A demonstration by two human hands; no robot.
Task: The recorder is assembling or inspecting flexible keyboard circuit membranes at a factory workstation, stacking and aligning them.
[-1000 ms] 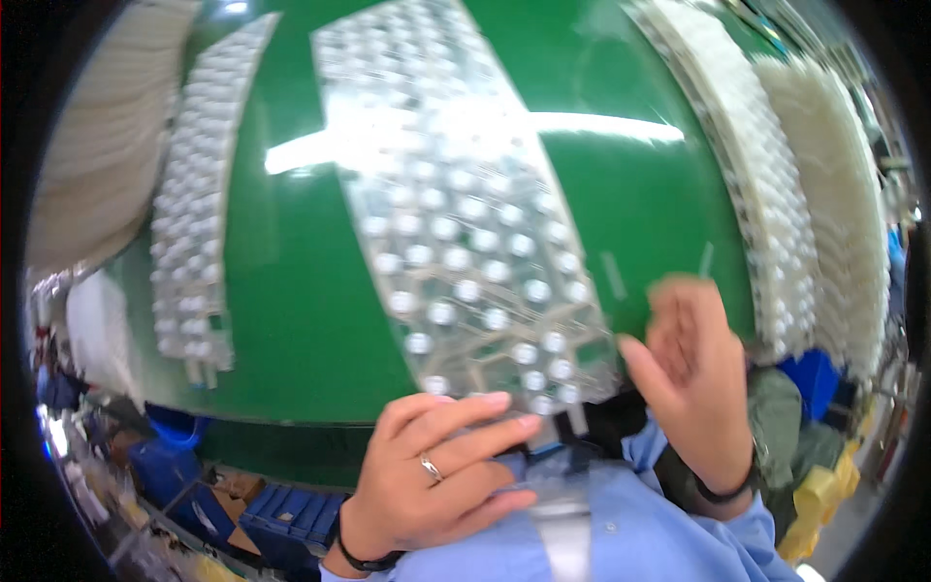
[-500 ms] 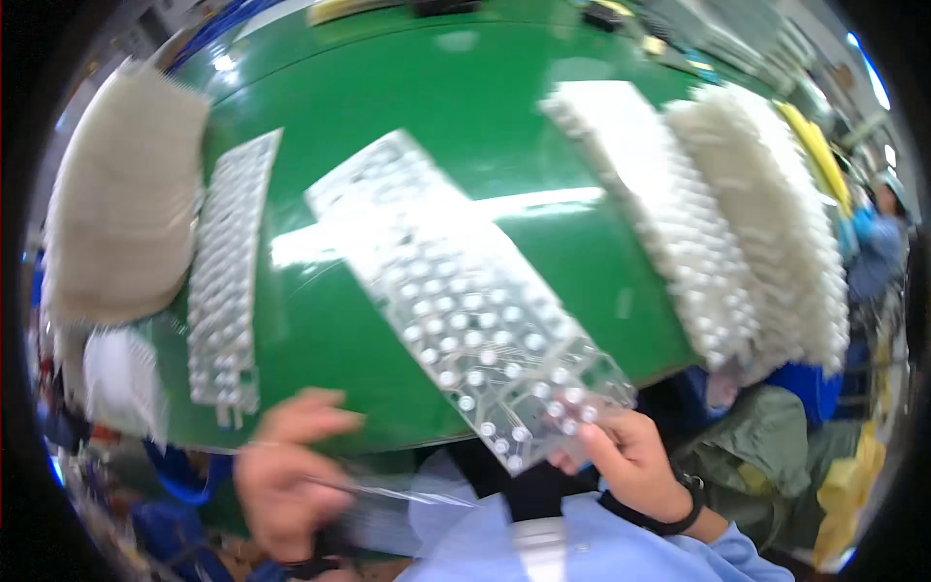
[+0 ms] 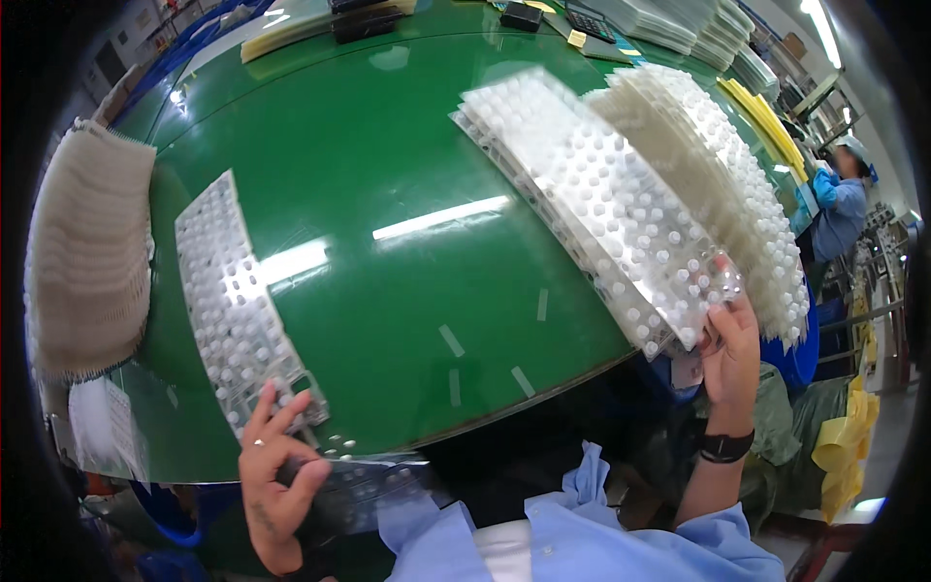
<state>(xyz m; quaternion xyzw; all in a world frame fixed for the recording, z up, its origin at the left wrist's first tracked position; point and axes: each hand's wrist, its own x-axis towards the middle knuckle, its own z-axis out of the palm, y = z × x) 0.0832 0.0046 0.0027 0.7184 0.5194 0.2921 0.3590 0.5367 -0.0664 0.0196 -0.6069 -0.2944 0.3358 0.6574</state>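
Note:
My right hand (image 3: pixel 729 354) grips the near end of a clear plastic sheet dotted with white domes (image 3: pixel 621 194), which looks like a keyboard membrane. That sheet lies slantwise on a pile of similar ones at the right. My left hand (image 3: pixel 276 485) has its index and middle fingertips on the near end of another domed membrane sheet (image 3: pixel 228 291), its thumb apart. Beside that thumb, a thin clear film (image 3: pixel 383 495) hangs past the table's front edge; whether the hand touches it I cannot tell.
A tall stack of sheets (image 3: pixel 92 252) stands at the far left of the green table (image 3: pixel 388 320). Another domed stack (image 3: pixel 698 165) fans out on the right, with yellow strips (image 3: pixel 766 121) behind it. Several short clear strips lie near the front edge. A co-worker (image 3: pixel 839 199) is at the far right.
The membrane sheet in my right hand has swung from the table's middle onto the right-hand pile. My left hand has come to rest at the left sheet. The view has shifted.

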